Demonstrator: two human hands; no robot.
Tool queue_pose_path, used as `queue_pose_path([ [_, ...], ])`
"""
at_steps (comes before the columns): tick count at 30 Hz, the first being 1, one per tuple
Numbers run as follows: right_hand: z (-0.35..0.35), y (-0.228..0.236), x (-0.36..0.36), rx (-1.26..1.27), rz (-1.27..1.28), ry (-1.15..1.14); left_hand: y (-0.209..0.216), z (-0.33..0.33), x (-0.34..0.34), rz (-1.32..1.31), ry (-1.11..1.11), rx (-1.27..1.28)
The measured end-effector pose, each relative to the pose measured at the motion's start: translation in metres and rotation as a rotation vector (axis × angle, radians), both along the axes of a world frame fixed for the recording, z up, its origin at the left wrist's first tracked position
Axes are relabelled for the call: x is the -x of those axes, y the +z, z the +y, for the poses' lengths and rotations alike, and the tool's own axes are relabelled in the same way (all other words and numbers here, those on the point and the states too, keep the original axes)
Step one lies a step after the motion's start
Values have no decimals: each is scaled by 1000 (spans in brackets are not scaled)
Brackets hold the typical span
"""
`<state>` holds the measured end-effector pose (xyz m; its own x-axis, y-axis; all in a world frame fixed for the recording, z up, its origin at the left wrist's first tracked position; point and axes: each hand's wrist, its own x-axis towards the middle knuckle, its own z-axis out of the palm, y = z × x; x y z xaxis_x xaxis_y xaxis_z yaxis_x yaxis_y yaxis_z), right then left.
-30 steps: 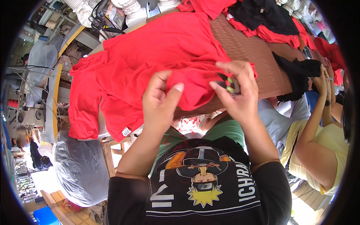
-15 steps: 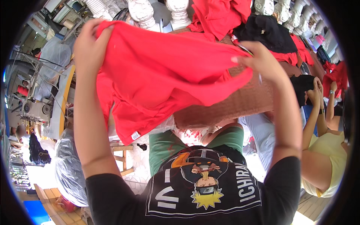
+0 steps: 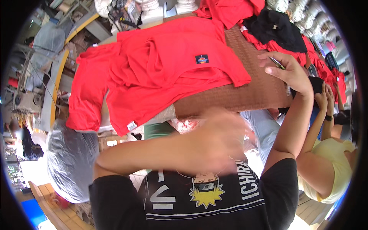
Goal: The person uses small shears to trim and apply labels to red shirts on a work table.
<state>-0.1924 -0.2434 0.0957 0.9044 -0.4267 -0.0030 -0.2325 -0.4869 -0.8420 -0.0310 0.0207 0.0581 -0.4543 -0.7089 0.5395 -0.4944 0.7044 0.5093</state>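
A red T-shirt (image 3: 168, 57) lies loosely spread on the table, with folds in its middle. A dark patch (image 3: 201, 59) sits near its right edge and a small white tag (image 3: 132, 126) at its lower edge. Raised right of the shirt and apart from it, my right hand (image 3: 287, 71) holds slim pointed metal thread snips (image 3: 276, 63) between thumb and fingers. My left hand (image 3: 220, 142) is off the cloth, in front of my chest. Motion smears its fingers, so their pose is not legible.
Brown cloth (image 3: 264, 92) covers the table. Black garments (image 3: 274, 32) and more red garments (image 3: 234, 11) are heaped at the far side, before white balusters (image 3: 303, 17). A plastic-wrapped bundle (image 3: 71, 165) stands at the left. On the right, a person in yellow (image 3: 326, 165) handles black cloth.
Both hands have let go of the red shirt, which now lies on the table with its patch showing. My left hand has swung down toward my chest; my right hand has shifted slightly right.
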Motion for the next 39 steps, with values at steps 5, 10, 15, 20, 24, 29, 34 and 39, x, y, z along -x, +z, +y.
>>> queue_pose_path([
  [5,-8,-69,-33,393,153,-123,46,6,103,215,-337,301],
  [10,-34,-128,-23,462,170,-303,42,4,138,250,-503,291],
  [15,-76,-182,-8,475,124,-391,33,-5,142,255,-629,160],
  [20,-69,-162,-34,729,47,-451,-18,-30,32,315,39,36],
  [24,-27,-111,-51,296,411,-340,-55,-34,-99,-364,1030,-37],
  [29,-14,-83,-51,42,172,-226,-43,3,-231,93,944,-653],
  [34,-15,-14,17,-306,-685,-143,70,47,-244,922,189,-77],
  [39,-63,-15,-46,-789,-951,43,132,11,-277,958,340,-65],
])
